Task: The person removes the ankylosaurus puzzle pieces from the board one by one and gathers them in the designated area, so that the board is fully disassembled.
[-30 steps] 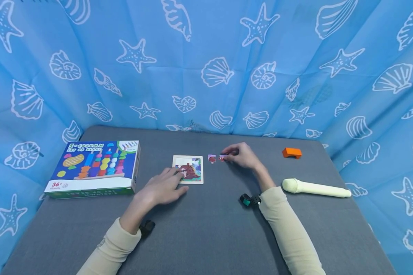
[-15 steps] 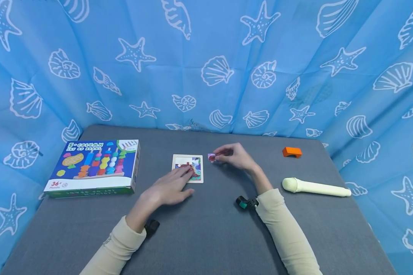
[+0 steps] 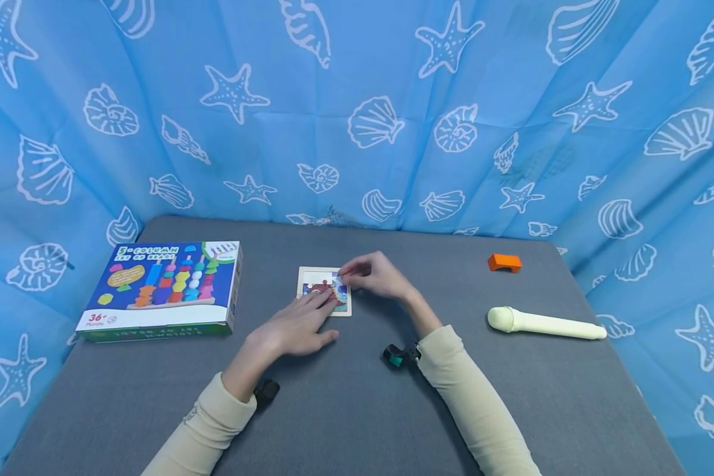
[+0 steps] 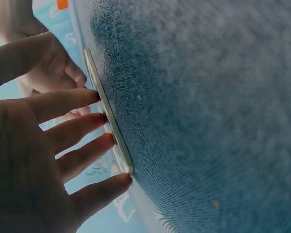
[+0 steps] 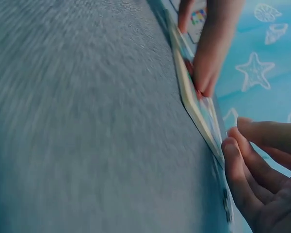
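Observation:
A small jigsaw puzzle in a pale wooden frame (image 3: 317,268) lies flat, its brown animal picture partly filled and its upper left bare. My left hand (image 3: 296,325) rests extended fingers on the puzzle; in the left wrist view, fingertips (image 4: 122,180) meet the frame's edge. At the puzzle's upper right corner, my right hand (image 3: 378,275) has thumb and fingertips together, pinching a puzzle piece mostly hidden by the fingers. The right wrist view shows a small dark-edged flat item (image 5: 227,206) on the table below that hand, seemingly another piece; the head view hides it.
A boxed bead set (image 3: 163,291) stands on the left of the grey table (image 3: 357,410). To the right lie an orange arch block (image 3: 504,263) and a cream toy microphone (image 3: 544,324). Behind hangs a blue seashell-patterned curtain (image 3: 333,132).
My right hand has moved left with a puzzle piece, from beside the loose pieces to the frame's upper right corner. My left hand has slid slightly right on the puzzle.

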`<state>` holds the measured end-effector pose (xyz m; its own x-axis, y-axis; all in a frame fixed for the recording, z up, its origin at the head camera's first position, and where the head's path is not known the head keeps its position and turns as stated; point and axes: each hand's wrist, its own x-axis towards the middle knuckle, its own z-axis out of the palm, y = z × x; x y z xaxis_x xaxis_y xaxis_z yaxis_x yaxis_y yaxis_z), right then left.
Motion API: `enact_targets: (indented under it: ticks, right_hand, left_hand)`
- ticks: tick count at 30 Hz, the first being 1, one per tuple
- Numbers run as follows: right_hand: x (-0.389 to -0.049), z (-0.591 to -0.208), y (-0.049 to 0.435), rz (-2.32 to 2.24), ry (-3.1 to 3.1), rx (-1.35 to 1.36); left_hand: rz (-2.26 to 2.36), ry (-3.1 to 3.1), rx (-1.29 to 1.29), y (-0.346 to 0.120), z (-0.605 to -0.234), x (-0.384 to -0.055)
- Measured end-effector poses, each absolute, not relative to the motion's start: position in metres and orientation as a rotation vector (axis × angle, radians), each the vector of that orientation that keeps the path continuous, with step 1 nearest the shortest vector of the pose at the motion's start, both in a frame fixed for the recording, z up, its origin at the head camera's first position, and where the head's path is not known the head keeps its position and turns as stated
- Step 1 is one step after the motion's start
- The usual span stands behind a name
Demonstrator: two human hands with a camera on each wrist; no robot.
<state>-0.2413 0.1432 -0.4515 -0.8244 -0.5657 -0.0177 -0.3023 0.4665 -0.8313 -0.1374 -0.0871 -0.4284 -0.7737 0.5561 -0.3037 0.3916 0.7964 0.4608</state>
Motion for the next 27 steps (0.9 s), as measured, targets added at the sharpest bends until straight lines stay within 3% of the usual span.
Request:
enact_targets:
  ticks: [27]
  right_hand:
    - [-0.241, -0.449, 0.115, -0.913, 2.685, -0.825]
  left_hand:
    - [0.525, 2.55, 0.629, -0.082, -0.425, -0.135]
